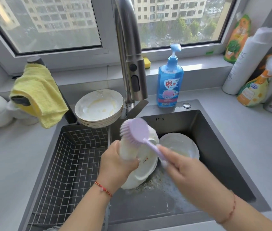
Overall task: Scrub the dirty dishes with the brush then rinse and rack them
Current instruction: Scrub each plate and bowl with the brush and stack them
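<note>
Scrubbing a plate over the sink

Left hand (117, 161) grips the plate (142, 165) tilted — right hand (180, 165) clasps the brush (136, 130); press bristles flat, sweep to the rim.

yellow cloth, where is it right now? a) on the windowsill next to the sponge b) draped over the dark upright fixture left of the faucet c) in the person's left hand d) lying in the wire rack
b: the yellow cloth hangs over the dark upright fixture at the sink's back left corner, left of the faucet, while the wire rack holds nothing.
</note>
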